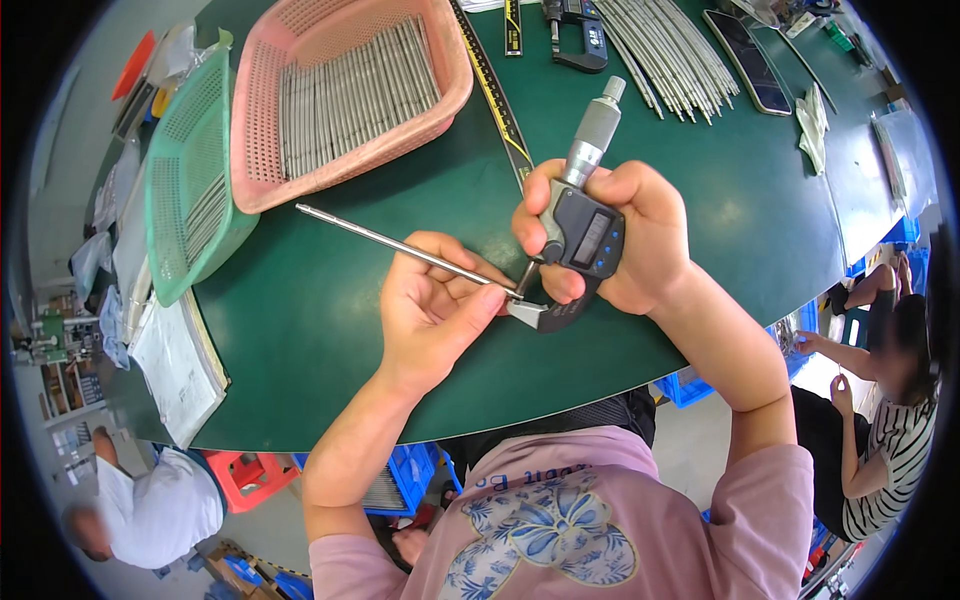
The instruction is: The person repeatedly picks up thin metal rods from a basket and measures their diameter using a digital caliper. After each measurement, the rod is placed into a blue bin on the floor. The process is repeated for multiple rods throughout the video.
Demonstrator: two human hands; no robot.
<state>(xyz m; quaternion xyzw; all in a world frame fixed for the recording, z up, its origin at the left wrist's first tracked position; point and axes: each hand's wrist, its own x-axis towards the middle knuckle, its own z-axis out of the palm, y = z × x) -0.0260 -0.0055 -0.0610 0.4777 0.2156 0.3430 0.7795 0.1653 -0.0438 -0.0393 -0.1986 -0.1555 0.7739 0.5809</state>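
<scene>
My left hand (435,305) pinches a thin metal rod (390,243) near its right end, thumb over fingers. The rod slants up to the left, its far tip just in front of the pink basket. In my right hand (640,235) is a digital micrometer (588,232), fingers wrapped round its dark body, with the silver thimble pointing up and away. The rod's right end lies at the micrometer's jaw opening, beside the spindle and anvil. Whether the jaws touch the rod I cannot tell.
A pink basket (245,155) full of metal rods stands far left, beside a green basket (165,215) holding more. At the back lie a ruler (497,105), another micrometer (582,40), several loose rods (665,55) and a phone (748,62). Two people sit nearby, lower left and right.
</scene>
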